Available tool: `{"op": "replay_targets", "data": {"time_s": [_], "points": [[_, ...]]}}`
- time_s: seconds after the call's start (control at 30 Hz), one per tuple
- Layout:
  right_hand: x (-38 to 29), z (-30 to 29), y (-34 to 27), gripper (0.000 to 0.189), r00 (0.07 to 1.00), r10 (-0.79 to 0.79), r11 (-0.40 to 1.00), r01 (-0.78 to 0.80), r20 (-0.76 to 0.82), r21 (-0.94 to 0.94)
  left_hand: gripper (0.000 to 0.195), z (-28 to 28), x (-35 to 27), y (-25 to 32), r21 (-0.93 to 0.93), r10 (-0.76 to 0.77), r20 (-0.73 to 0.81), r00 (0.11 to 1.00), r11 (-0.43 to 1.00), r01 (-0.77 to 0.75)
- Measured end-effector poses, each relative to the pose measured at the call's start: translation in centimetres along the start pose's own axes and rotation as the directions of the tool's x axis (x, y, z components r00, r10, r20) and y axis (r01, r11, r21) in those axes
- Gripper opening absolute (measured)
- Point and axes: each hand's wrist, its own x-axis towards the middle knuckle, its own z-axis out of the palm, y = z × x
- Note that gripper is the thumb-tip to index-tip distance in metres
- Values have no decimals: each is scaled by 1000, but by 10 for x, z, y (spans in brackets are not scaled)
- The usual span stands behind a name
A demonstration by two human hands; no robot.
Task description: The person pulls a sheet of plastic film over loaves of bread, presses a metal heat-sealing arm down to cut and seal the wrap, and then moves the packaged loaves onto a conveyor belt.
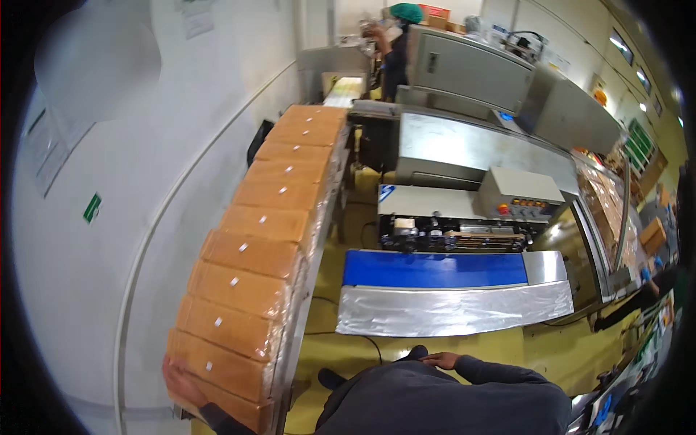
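Note:
Along the wall on the left runs a row of brown cardboard cartons (242,304), packed side by side on a long conveyor or bench, each with a small white label on top. My left hand (184,382) rests against the outer end of the cartons nearest to me, on the wall side; whether it grips one cannot be told. Close to the front of my body is my right hand (441,360), with nothing seen in it. Ahead of me stands a band sealing machine (429,201) with a blue belt (435,269) and a foil-covered shelf (451,310).
A metal cabinet (467,68) stands beyond the machine. A co-worker in a green hair cover (406,13) handles something clear at the far end of the row. Dark cables (375,345) lie on the yellow floor. More cartons (652,234) and another person's sleeve (625,310) are at the right.

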Motion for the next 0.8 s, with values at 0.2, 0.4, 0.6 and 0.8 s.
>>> {"op": "replay_targets", "data": {"time_s": [0.2,0.4,0.6,0.8], "points": [[-59,-35,8,63,931,-354,769,346,-93,537,46,172,-218,346,-580,859,446,-250,490,651],[-43,-27,205,33,892,-41,894,234,-450,383,58,300,-443,420,-319,232,-63,-971,917,240],[-184,-3,360,26,34,855,287,801,-518,526,62,273,-520,581,-291,134,-746,-652,815,501],[-371,21,351,26,-116,931,200,955,-345,219,54,295,-632,584,-264,40,-617,-786,930,255]]}}
